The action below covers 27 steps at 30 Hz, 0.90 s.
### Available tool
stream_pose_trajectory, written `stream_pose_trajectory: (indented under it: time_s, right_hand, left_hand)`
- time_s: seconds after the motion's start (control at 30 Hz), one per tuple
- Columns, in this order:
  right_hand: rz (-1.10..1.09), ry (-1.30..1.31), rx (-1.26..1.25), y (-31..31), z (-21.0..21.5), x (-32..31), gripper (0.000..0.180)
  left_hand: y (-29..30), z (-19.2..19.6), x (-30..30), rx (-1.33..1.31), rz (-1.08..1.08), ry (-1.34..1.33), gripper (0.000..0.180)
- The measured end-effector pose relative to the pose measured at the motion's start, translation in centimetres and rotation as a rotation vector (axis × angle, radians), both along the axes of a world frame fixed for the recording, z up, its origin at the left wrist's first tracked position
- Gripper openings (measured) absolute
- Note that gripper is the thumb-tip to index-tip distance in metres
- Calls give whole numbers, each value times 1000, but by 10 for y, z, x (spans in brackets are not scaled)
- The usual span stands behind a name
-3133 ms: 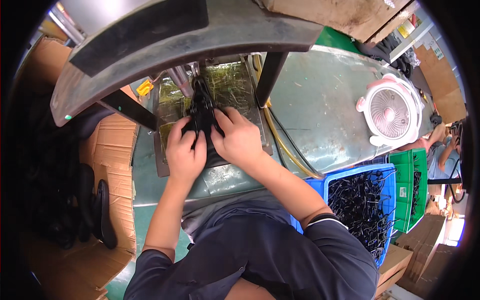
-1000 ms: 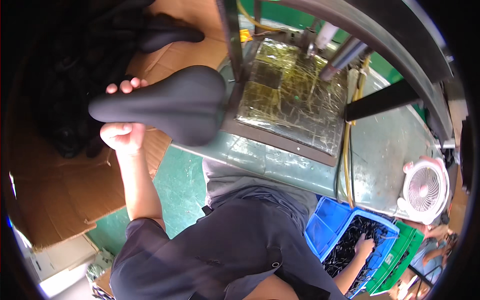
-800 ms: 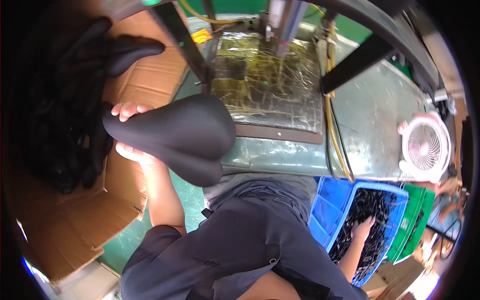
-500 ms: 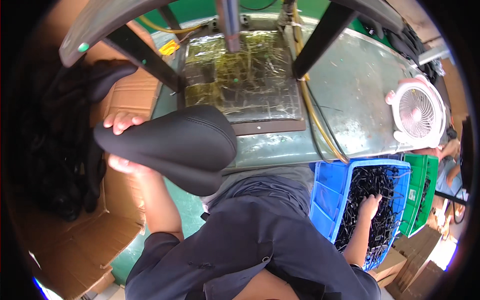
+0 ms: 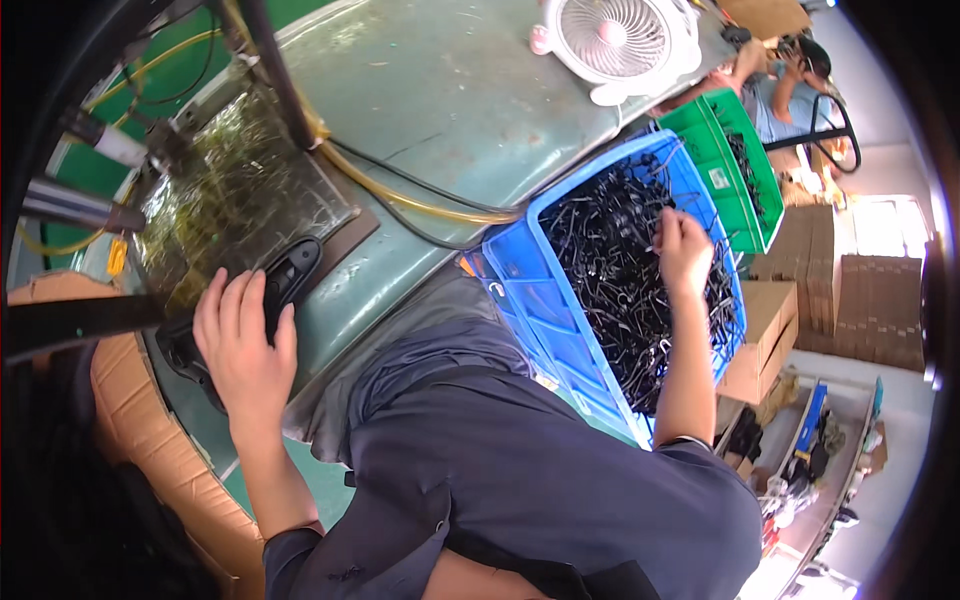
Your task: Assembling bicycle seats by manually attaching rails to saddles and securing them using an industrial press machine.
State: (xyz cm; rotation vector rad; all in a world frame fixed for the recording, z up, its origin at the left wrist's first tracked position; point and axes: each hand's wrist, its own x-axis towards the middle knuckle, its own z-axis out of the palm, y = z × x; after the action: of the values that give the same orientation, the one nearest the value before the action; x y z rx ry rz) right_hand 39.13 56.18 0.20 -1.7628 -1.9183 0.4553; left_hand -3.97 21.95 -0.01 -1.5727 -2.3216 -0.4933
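A black bicycle saddle (image 5: 296, 268) lies with its underside up at the near edge of the press plate, its narrow end toward the right. My left hand (image 5: 243, 345) is laid across its middle and grips it, fingers over the far side and thumb apart on the near side; the hand hides much of the saddle. At the right, my right hand (image 5: 685, 250) is over a blue bin (image 5: 560, 265) full of small black bent parts (image 5: 615, 290). Its fingers are pinched together, and what they hold cannot be made out.
The film-covered plate (image 5: 240, 160) sits under a press with dark posts. A yellow hose (image 5: 430, 203) and black cables cross the green bench. A white fan (image 5: 615, 40) stands on it. Beyond the blue bin are a green bin (image 5: 715, 170), cartons (image 5: 760, 335) and another person (image 5: 790, 100).
My left hand has brought the saddle from the left onto the plate's edge and turned it underside up. My right hand stays at the blue bin. The view has swung right.
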Motion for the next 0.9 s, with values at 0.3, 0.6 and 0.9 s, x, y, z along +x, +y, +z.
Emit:
stream_pose_trajectory:
  time_s: [0.3, 0.6, 0.9]
  right_hand:
    - [343, 967, 35, 31, 48, -176, 29]
    - [707, -172, 327, 29, -61, -178, 13]
    - [1335, -653, 494, 104, -19, -234, 75]
  left_hand:
    - [-55, -4, -57, 63, 203, -11, 53]
    - [-73, -34, -53, 333, 286, -325, 53]
    - [-31, -39, -33, 466, 305, -414, 44]
